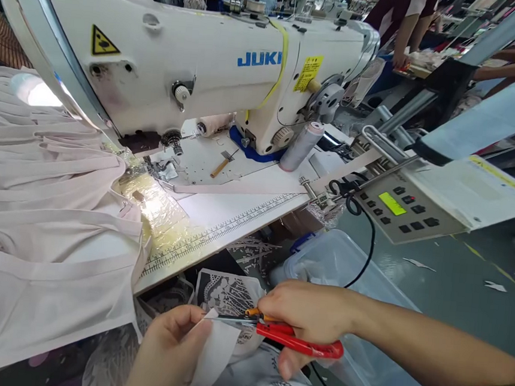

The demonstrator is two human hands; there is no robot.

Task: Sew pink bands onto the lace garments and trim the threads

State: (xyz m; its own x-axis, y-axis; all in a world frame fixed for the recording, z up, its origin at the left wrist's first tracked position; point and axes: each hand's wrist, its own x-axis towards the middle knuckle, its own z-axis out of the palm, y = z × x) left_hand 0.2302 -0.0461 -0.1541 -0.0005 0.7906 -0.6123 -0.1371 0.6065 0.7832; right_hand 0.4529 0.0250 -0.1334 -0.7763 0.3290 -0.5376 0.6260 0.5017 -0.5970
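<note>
My left hand [172,345] pinches a piece of pale fabric [215,357] between thumb and fingers, low in the head view. Wrapped around red-handled scissors [292,338] is my right hand [303,317]; an orange part also shows by its fingers. The scissor blades point left and meet the top edge of the fabric, close to my left fingertips. I cannot tell how far apart the blades are. Behind the hands, a lace-patterned fabric piece [226,291] lies below the table edge.
A white sewing machine [170,53] stands on the table with a measuring scale [232,221] along its front. Pale garments [47,277] cover the left side. A thread cone [302,147], control box [412,206] and clear plastic bin [384,294] are right. People work in the background.
</note>
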